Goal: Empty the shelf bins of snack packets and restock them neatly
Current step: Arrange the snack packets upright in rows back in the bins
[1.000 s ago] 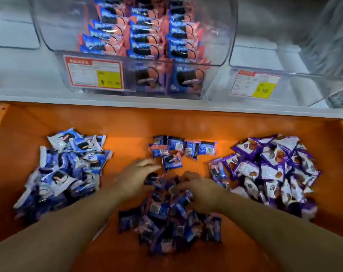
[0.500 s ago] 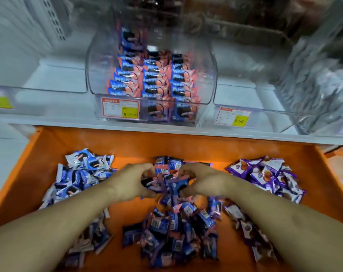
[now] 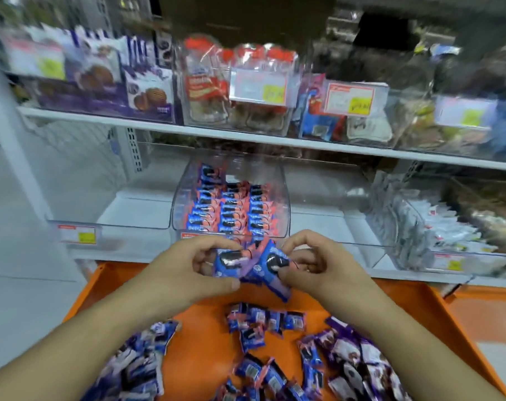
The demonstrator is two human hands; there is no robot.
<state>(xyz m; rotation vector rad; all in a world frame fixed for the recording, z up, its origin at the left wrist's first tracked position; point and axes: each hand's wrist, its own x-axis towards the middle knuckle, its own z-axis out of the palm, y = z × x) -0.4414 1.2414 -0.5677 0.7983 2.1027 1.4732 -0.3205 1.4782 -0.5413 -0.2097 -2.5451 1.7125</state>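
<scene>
above the orange tray [image 3: 437, 308], both hands' fingers [image 3: 205, 257] pinch blue-pink snack packets [image 3: 254, 264] between them.

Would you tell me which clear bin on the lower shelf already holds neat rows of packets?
The middle bin, directly beyond both hands, holds blue-and-pink packets in rows; the bin to its left looks empty.

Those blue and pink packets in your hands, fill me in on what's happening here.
A person is restocking snack packets. Both the left hand and the right hand hold a small bunch of blue and pink packets above the orange tray, just in front of the clear bin, which is already lined with neat rows of the same kind. More loose packets lie on the tray below, so the job is not finished.
</scene>
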